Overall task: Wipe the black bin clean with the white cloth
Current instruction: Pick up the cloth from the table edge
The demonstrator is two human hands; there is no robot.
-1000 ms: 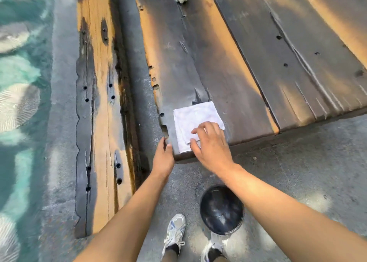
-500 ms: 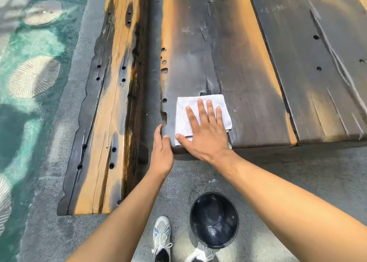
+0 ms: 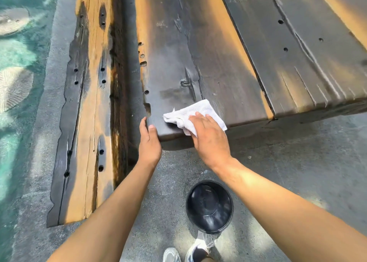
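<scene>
The white cloth (image 3: 200,111) lies crumpled at the near edge of the dark wooden table (image 3: 208,67). My right hand (image 3: 210,136) presses on the cloth's near part and gathers it under the fingers. Just to the left, my left hand (image 3: 149,142) rests open against the table's near corner, thumb on the top, holding nothing. The round black bin (image 3: 209,206) stands upright on the concrete floor below my right forearm, its mouth facing up and its inside empty.
A long wooden bench (image 3: 89,102) runs along the table's left side. Beyond it lie a concrete strip and a teal patterned floor (image 3: 14,63). My shoes (image 3: 198,247) stand just below the bin. Grey concrete ground (image 3: 297,162) spreads to the right.
The cloth lay flat and square under my spread right hand; now it is bunched and pulled toward the table edge. The view has shifted slightly. My left hand stays at the corner.
</scene>
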